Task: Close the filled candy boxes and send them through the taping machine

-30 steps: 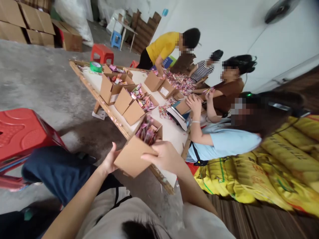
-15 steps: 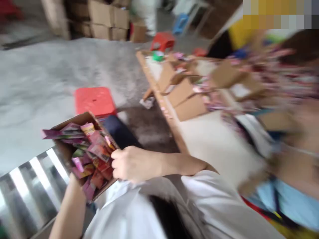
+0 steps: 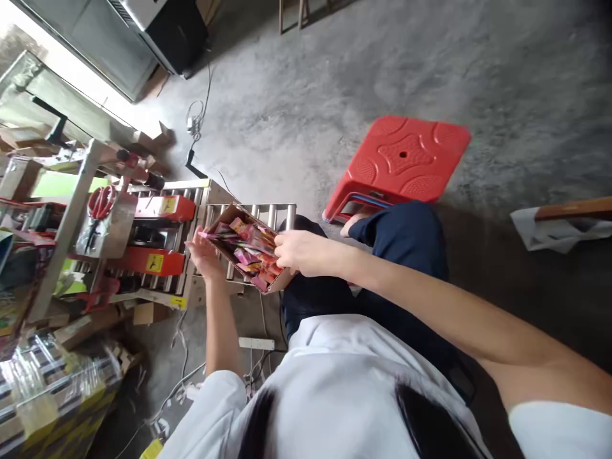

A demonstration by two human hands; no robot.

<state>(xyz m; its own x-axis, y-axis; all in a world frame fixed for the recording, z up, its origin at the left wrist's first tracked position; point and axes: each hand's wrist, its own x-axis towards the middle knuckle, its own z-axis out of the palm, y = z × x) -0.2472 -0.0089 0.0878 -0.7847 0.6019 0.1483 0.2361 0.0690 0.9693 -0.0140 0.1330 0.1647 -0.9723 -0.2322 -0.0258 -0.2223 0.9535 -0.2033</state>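
Note:
An open cardboard box full of pink, purple and red snack packets is over the end of a roller conveyor. I cannot tell whether the box rests on the rollers. My right hand is closed on the box's right edge, thumb toward the packets. At the box's left side is my left hand, its fingers spread, next to a purple packet that sticks out over the rim. Its palm side is partly hidden.
The roller conveyor runs left into a taping machine with red guards. Scissors hang on its frame. A red stool stands beyond my knee. Cables and a white power strip lie on the floor below.
My view has swung left, from the packing table and a co-worker to the conveyor and machine. The box has moved over the rollers, and my left hand now shows at its left side.

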